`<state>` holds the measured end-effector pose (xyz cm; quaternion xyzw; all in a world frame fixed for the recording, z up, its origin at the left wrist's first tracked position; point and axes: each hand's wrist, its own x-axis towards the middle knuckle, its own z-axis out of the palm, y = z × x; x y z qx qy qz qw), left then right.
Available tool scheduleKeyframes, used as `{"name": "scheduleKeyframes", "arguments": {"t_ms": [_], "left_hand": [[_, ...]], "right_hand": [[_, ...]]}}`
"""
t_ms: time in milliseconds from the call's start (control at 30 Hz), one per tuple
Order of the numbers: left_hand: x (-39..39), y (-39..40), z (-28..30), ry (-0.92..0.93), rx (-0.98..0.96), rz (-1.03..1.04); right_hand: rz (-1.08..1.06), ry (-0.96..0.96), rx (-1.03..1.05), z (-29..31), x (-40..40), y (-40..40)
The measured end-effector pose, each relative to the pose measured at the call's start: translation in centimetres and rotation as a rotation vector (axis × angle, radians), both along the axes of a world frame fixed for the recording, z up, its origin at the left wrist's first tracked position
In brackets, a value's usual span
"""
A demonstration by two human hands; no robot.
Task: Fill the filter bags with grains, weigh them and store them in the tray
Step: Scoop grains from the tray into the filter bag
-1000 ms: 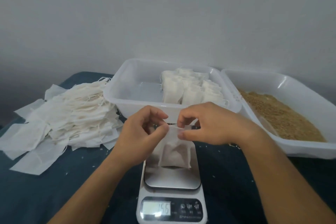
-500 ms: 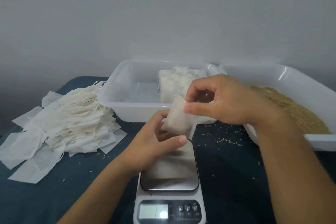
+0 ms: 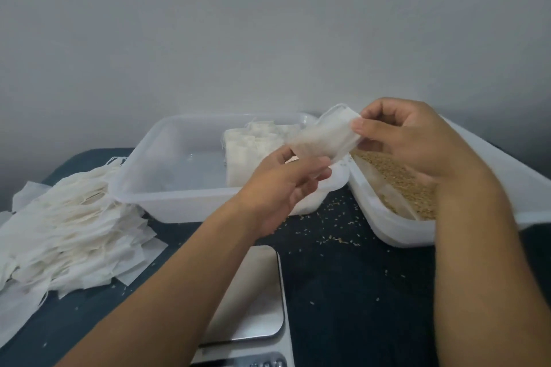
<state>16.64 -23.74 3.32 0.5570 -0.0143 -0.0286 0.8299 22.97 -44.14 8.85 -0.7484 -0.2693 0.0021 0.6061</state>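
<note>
Lifted off the scale since the earlier frame, the filter bag (image 3: 323, 140) is now up over the seam between both trays. Left to right: big pile of empty bags (image 3: 68, 232) unfilled; storage tray (image 3: 134, 188) holds a small stack of filled bags (image 3: 250, 146); left hand (image 3: 280, 188), loosely curled under the bag, grip unclear; right hand (image 3: 411, 140) pinches its top edge; grain tray (image 3: 396, 235) partly full. Early stage, most bags left.
</note>
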Motion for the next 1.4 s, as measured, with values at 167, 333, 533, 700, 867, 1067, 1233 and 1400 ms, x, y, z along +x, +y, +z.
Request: {"name": "scheduleKeyframes", "arguments": {"t_ms": [167, 333, 533, 700, 867, 1067, 1233, 1400], "left_hand": [[2.6, -2.3, 0.9, -0.011, 0.305, 0.123], [4.3, -3.0, 1.3, -0.052, 0.579, 0.175], [5.3, -3.5, 1.6, -0.086, 0.711, 0.202], [5.8, -3.6, 2.0, -0.112, 0.767, 0.220], [6.2, -3.3, 2.4, -0.098, 0.771, 0.245], [6.4, -3.4, 2.4, -0.100, 0.774, 0.243], [6.5, -3.4, 2.5, -0.094, 0.756, 0.241], [6.5, -3.5, 2.5, -0.082, 0.737, 0.233]], "right_hand": [[-0.051, 0.119, 0.041, -1.8, 2.0, -1.4], [-0.140, 0.188, 0.024, -3.0, 3.1, -2.6], [-0.172, 0.192, 0.002, -3.6, 3.6, -3.3], [-0.186, 0.186, -0.013, -4.2, 4.0, -3.5], [-0.186, 0.185, -0.013, -4.5, 4.2, -3.5], [-0.196, 0.177, -0.012, -4.6, 4.4, -3.6], [-0.203, 0.166, -0.012, -4.6, 4.5, -3.7], [-0.202, 0.162, -0.012, -4.6, 4.5, -3.6]]}}
